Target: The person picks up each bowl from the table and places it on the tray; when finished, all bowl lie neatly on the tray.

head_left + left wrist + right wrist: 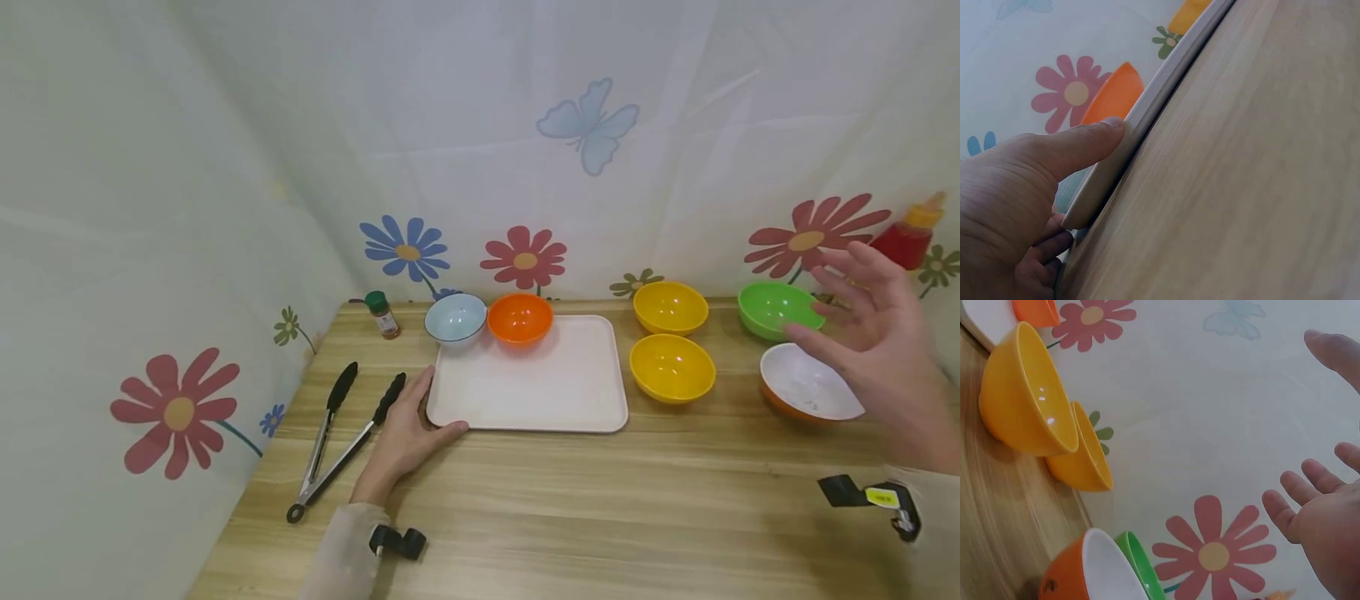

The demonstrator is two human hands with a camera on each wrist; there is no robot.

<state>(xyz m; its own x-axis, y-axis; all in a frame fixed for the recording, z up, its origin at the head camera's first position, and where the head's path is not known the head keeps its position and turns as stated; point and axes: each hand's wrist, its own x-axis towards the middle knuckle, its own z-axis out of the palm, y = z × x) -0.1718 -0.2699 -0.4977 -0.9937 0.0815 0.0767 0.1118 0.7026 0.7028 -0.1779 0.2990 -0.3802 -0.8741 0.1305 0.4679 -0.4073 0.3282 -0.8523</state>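
Note:
At the near left corner of a pale rectangular tray (525,392), my left hand (407,435) grips the edge. Its thumb (1094,142) lies along the front rim, and the other fingers bend round the left side, partly hidden. My right hand (881,342) is raised in the air with fingers spread and nothing in it. In the head view it overlaps a bowl (806,382) that is white inside and orange outside, and the green bowl (776,308) is just behind. An orange bowl (521,320) sits at the tray's back left part, beside a light blue bowl (456,319) at the corner.
Two yellow bowls (672,369) stand right of the tray, one behind the other. Black-tipped metal tongs (322,467) lie spread at the left. A green-capped spice jar (382,315) stands at the back left. A red squeeze bottle (907,237) is at the far right, before a flowered curtain (465,125).

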